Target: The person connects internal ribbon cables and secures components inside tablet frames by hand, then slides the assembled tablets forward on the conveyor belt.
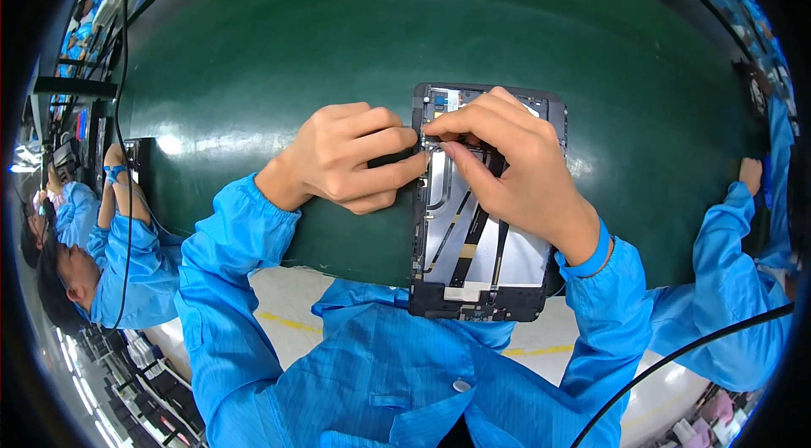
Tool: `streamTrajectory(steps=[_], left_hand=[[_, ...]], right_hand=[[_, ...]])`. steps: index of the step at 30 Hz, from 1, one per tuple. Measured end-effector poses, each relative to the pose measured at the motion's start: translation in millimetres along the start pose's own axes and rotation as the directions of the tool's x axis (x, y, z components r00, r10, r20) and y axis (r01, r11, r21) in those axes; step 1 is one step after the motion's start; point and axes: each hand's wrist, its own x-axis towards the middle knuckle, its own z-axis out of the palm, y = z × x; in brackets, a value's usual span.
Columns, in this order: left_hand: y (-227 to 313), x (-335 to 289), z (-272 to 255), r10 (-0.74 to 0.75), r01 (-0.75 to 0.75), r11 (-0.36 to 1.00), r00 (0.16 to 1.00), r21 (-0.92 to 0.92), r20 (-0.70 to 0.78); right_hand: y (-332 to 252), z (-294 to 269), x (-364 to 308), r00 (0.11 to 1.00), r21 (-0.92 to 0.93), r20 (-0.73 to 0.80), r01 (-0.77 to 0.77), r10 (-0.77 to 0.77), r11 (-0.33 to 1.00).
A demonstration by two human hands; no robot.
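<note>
In the head view, an opened tablet (pixel 470 232) is seen upright at three o'clock of centre, over the green surface (pixel 279 51), with its six o'clock end carried past the near edge.

And the action is all at the tablet's ten-to-eleven o'clock border! The left hand (pixel 351 156) is brought in from nine o'clock, its fingers curled, their tips set against the frame; whether anything is gripped there cannot be told. The right hand (pixel 525 156) is laid across from two o'clock, thumb and forefinger drawn almost together beside the same border; a small part may be pinched, but that cannot be made out.

So how far along is it? The inside is fully exposed: a silver panel (pixel 524 260) is seated, dark ribbon cables (pixel 467 249) are laid down its length, and a board section (pixel 507 303) is fitted at six o'clock. Much of the inside, then, looks to be in place. No back cover is on, though, and the spot under the fingers seems unfinished. Whether the cable ends are connected cannot be judged; the twelve o'clock section is partly hidden by the right hand.
</note>
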Motion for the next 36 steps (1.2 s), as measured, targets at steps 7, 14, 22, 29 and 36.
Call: streamTrajectory(steps=[7,14,22,29,36], left_hand=[[-1.8,-1.0,-2.3,-0.006,0.006,1.0,1.0,0.018,0.015],[4.9,2.1,-4.2,-0.076,0.076,0.997,0.997,-0.005,0.028],[5.6,12.9,-0.3,-0.207,0.21,0.971,0.978,-0.116,0.04],[3.2,14.1,2.3,-0.243,0.237,0.959,0.97,-0.153,-0.024],[4.1,18.7,-1.2,-0.167,0.162,0.977,0.986,-0.14,-0.025]], right_hand=[[-5.2,-0.7,3.2,0.998,0.018,0.005,-0.066,0.066,0.998],[-6.4,-3.4,4.0,0.997,0.015,0.002,-0.075,0.075,0.997],[-12.2,-9.8,3.8,0.988,0.13,-0.053,-0.136,0.144,0.982],[-4.9,-14.1,1.1,0.997,0.076,-0.059,-0.036,0.041,0.996],[-7.5,-18.8,1.8,0.997,-0.054,-0.073,-0.039,0.035,0.998]])
